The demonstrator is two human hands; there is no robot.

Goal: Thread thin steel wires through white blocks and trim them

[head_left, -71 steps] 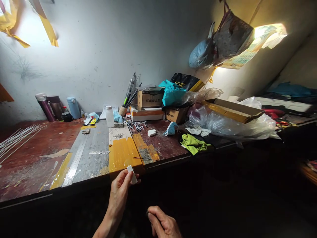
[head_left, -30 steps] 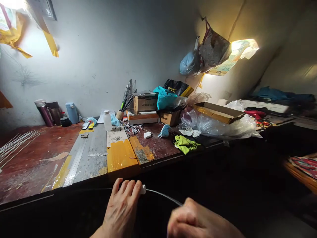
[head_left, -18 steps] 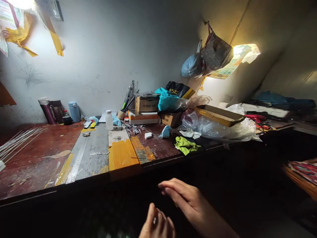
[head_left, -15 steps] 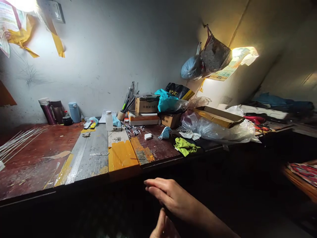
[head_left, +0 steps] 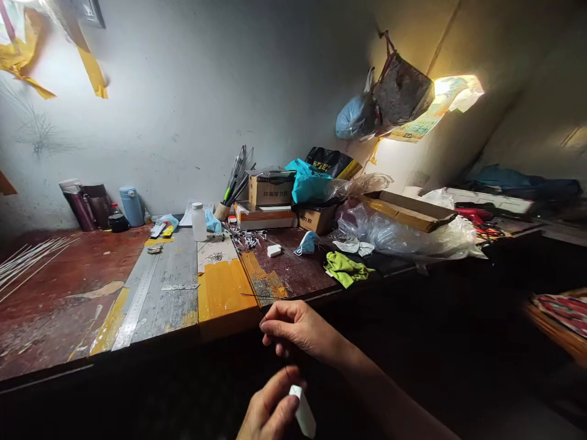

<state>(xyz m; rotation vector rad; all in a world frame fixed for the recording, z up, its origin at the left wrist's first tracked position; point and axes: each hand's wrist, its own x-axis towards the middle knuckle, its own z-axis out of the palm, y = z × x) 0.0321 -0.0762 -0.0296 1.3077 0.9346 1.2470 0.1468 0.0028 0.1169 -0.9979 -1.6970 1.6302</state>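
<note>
Head view: left hand (head_left: 269,408) pinches a tilted, oblong white block (head_left: 304,415); unclear whether right hand (head_left: 300,330) grips anything.

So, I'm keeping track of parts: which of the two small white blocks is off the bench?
The white block held in the left hand; the other white block lies on the bench, left of the blue mask.

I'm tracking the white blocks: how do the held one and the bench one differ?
The held block is in the left hand; the bench block rests on the bench. The held block is steeply tilted; the bench block lies flat. The held block appears larger, the bench block smaller and farther. Both are white.
</note>
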